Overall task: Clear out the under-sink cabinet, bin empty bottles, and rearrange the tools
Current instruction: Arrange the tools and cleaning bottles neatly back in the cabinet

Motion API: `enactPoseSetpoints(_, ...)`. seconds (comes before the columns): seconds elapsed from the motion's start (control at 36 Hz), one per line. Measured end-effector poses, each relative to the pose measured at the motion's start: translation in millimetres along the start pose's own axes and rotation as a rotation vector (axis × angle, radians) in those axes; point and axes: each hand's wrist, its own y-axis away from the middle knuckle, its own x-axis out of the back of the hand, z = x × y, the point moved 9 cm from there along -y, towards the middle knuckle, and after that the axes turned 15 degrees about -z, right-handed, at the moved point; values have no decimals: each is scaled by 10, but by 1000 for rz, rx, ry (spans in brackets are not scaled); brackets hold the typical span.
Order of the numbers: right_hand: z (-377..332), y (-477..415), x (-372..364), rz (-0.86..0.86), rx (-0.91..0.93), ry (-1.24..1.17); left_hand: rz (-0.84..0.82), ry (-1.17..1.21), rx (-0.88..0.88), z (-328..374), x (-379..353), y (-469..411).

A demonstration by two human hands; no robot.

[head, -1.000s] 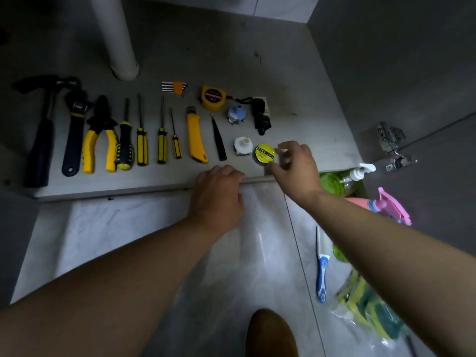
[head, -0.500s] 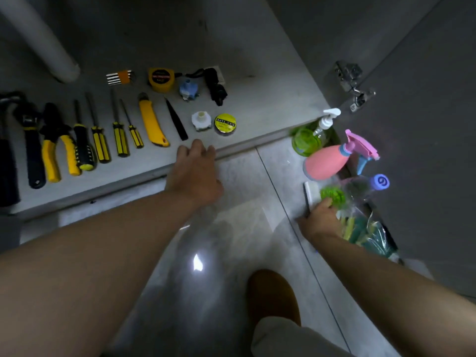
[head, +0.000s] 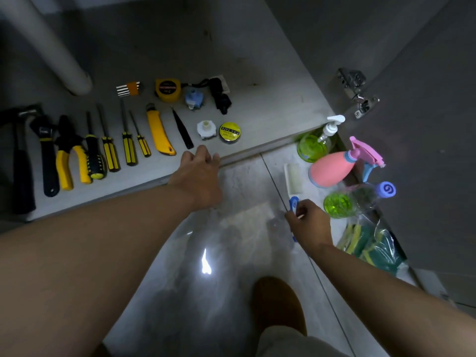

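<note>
Tools lie in a row on the cabinet floor (head: 257,73): a hammer (head: 22,161), wrench (head: 47,161), yellow pliers (head: 68,155), several screwdrivers (head: 128,140), a yellow utility knife (head: 159,132), tweezers (head: 183,130), a white fitting (head: 206,129) and a roll of PVC tape (head: 229,132). My left hand (head: 198,173) rests on the cabinet's front edge, fingers relaxed. On the floor tiles at the right, my right hand (head: 310,224) grips the blue handle of a white scrubbing brush (head: 293,176).
Behind the row lie hex keys (head: 128,88), a yellow tape measure (head: 167,90), a blue part (head: 194,99) and a black item (head: 219,97). A green pump bottle (head: 315,145), pink spray bottle (head: 334,168), clear green bottle (head: 355,199) and bagged sponges (head: 371,246) stand right. A drain pipe (head: 51,47) rises at the back left.
My right hand left the tape roll on the cabinet floor, swung right to the items on the tiles and took hold of the brush handle. The left hand stayed on the edge.
</note>
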Motion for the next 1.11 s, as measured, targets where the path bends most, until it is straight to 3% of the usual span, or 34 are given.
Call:
enactPoseSetpoints(0.11, -659, -3, 155, 88, 262, -73, -14, -31, 5, 16, -6, 13)
enactPoseSetpoints(0.22, -1366, -262, 310, 124, 388, 1, 0, -66, 23, 75, -14, 29)
enactPoseSetpoints(0.5, -2236, -1153, 356, 77, 182, 293, -55, -94, 2, 89, 76, 33)
enactPoseSetpoints(0.78, -2249, -1131, 116, 49, 246, 317, -37, -167, 3, 128, 137, 30)
enactPoseSetpoints(0.92, -1949, -730, 204, 62, 320, 237, -163, -121, 23, 39, 92, 19)
enactPoseSetpoints(1.03, -1434, -314, 230, -164, 354, 192, -257, -39, 55, 38, 95, 78)
enactPoseSetpoints(1.11, -971, 59, 296, -352, 253, 183, -318, -8, 60, 203, 91, 222)
